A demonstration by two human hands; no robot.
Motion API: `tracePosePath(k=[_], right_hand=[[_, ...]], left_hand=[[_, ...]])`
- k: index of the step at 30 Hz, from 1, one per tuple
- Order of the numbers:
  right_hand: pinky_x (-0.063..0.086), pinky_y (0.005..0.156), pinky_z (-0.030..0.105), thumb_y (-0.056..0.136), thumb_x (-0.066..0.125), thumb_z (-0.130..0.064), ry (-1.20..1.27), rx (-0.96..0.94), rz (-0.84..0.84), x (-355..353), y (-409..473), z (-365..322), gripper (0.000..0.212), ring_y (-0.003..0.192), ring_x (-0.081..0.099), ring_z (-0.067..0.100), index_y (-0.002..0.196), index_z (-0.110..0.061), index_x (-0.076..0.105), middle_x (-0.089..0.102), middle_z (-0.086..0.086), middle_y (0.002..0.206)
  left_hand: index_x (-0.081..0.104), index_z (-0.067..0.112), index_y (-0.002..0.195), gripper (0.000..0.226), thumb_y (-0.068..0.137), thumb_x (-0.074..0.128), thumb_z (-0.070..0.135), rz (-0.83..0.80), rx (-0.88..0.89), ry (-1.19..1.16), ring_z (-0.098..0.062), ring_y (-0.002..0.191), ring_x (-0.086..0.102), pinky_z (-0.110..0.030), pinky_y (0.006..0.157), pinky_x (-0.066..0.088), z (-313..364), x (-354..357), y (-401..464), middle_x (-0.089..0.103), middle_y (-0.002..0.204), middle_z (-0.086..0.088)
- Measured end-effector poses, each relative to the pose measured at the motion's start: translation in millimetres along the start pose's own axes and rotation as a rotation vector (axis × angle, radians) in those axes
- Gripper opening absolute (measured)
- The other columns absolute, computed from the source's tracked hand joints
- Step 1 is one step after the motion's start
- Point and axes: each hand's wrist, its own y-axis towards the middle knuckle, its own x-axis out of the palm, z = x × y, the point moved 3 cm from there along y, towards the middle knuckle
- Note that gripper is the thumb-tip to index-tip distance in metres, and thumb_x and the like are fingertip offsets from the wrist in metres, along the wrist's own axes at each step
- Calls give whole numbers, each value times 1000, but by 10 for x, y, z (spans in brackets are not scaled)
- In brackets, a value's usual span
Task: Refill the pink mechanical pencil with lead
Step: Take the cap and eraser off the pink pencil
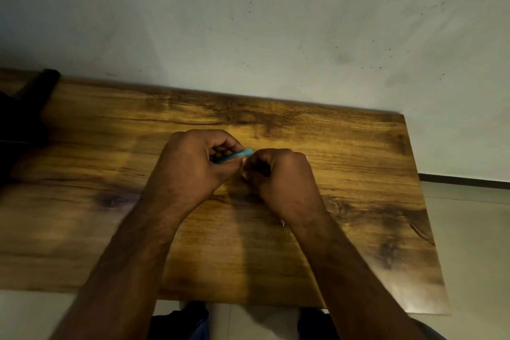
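Head view: teal case (235,156) between both hands' grip.

The one camera sits on my head, looking forward and steeply down from close above the bench (345,174). The far wall (276,22) fills the upper half; my knees show at the near edge.

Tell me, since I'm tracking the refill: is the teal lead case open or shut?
Cannot tell. The left hand grips the teal case, and the right hand covers its end, hiding any cap.
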Motion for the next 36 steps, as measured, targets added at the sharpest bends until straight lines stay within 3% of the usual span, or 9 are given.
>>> tracePosePath(k=[5,8,10,13,17,23,27,32,36], right_hand=[[47,75,24,90,74,-18,-187,-109,42,31,8,-44,15,89,66,18,104,-21,79,70,1,104],[52,76,25,90,73,-16,-130,-75,79,-40,20,-5,17,90,67,15,106,-21,77,70,-3,104],[59,77,26,91,73,-13,154,41,102,-130,22,46,16,87,71,8,104,-20,77,74,-8,99],[61,78,27,93,70,-4,801,225,-3,-179,0,45,17,88,75,16,108,-10,75,78,5,98],[62,74,24,90,66,7,1117,311,-45,-141,-15,38,19,78,73,19,108,3,72,77,16,95],[62,73,24,88,65,12,1276,370,-63,-80,-14,40,19,74,74,19,105,6,70,75,16,89],[62,74,24,88,65,12,1244,360,-64,-93,-16,45,19,76,74,19,104,4,72,76,16,90],[61,69,22,88,67,11,1111,295,-77,-152,0,61,19,72,73,16,105,3,72,75,17,85],[59,66,21,87,69,10,1018,254,-59,-229,21,97,22,70,74,16,108,2,71,75,17,85]], left_hand=[[81,31,96,17,81,85,27,6,27,0,4,81,69,-20,72,57,24,19,20,75,83,18],[81,32,100,19,82,83,27,16,41,14,4,86,68,-17,74,54,18,7,32,74,89,18],[80,32,102,21,82,83,27,28,46,31,5,89,67,-15,75,52,16,-10,40,74,94,18],[80,31,103,22,82,83,25,19,52,31,4,90,66,-11,78,49,34,-23,48,74,97,17],[81,29,103,24,81,83,21,6,89,10,6,89,65,-1,75,42,82,-14,61,74,96,16],[74,28,122,44,82,83,12,62,112,-157,-2,95,71,-18,89,56,151,10,70,76,103,12],[70,28,127,50,82,83,11,66,117,-177,-4,95,73,-20,90,56,161,5,71,77,100,10],[72,29,120,44,81,83,12,65,78,-171,0,95,71,-17,89,55,157,-15,58,76,100,13],[74,31,111,36,80,83,17,67,1,-164,3,94,70,-24,88,57,127,-23,63,74,104,19]])
